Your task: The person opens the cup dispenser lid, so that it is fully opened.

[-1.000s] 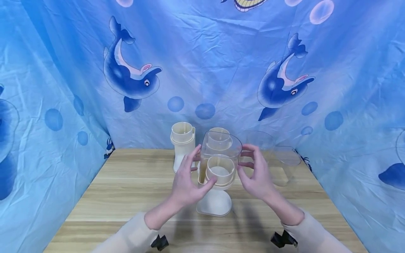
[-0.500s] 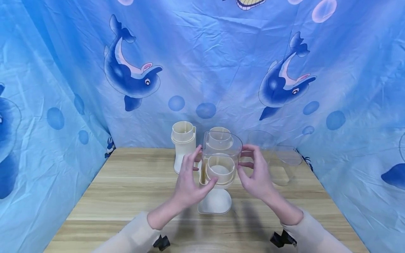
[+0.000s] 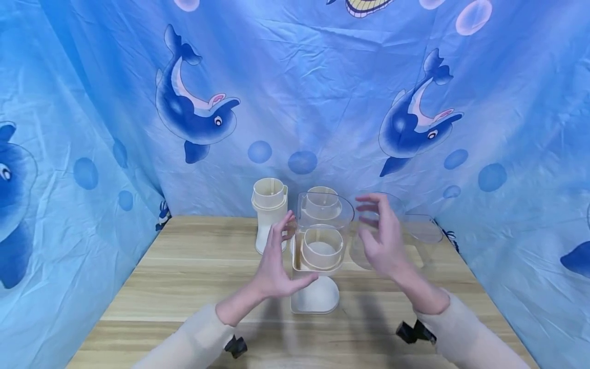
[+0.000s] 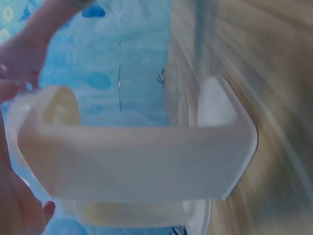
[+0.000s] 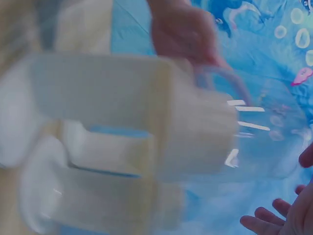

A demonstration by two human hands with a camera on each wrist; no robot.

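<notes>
A clear, D-shaped plastic container (image 3: 342, 209) sits upright on the ring-shaped top (image 3: 322, 259) of a cream-white stand, whose rounded foot (image 3: 317, 296) rests on the table. My left hand (image 3: 276, 269) is at the container's left side, fingers and thumb spread; whether a fingertip touches it I cannot tell. To the right, my right hand (image 3: 383, 238) hovers apart from the container with loosely bent fingers and holds nothing. In the right wrist view the container (image 5: 276, 117) rises beyond the ring, with the right hand's fingers (image 5: 264, 223) away from it.
Two similar cream stands are behind: one at the back left (image 3: 268, 215), another (image 3: 322, 197) behind the clear container. More clear containers (image 3: 423, 229) stand at the back right, partly behind my right hand. A blue dolphin-print cloth (image 3: 295, 102) encloses the wooden table (image 3: 193, 287).
My right hand has let go of the clear container and moved up and right. My left thumb has dropped away from its front, widening that hand. The container stays on the stand.
</notes>
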